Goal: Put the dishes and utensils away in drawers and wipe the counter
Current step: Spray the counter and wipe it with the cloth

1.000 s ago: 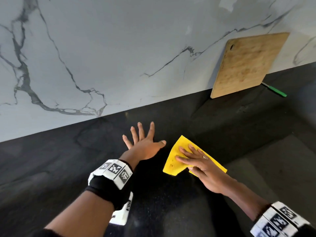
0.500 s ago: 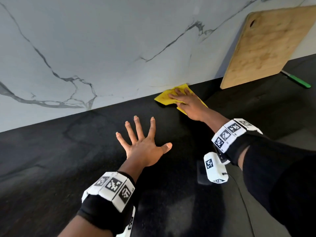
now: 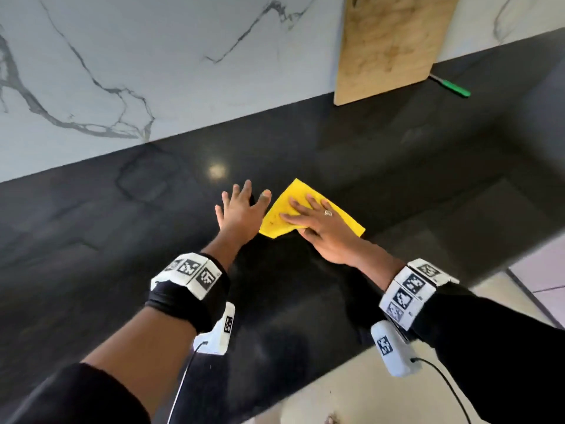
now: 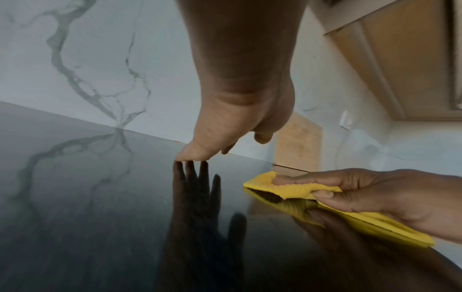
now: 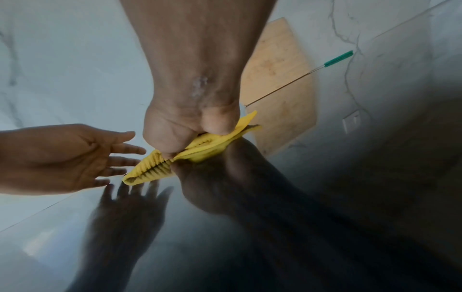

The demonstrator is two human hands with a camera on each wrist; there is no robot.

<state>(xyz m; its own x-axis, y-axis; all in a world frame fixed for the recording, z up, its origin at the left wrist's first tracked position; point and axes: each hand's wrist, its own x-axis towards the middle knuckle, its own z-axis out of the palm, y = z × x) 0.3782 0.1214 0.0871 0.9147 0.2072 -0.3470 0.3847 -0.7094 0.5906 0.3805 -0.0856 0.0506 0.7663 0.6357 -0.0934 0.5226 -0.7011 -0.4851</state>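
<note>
White grey-veined marble wall (image 3: pixel 159 71), pale floor (image 3: pixel 351 390), a wooden cabinet (image 4: pixel 410 65) overhead at right.

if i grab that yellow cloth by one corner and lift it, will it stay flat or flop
Likely flop: the yellow cloth is thin and already creased under the right hand, and in the left wrist view its edge curls up off the counter. It probably weighs little. On that glossy, reflective surface it should slide easily when pushed, though it may bunch at the leading edge.
</note>
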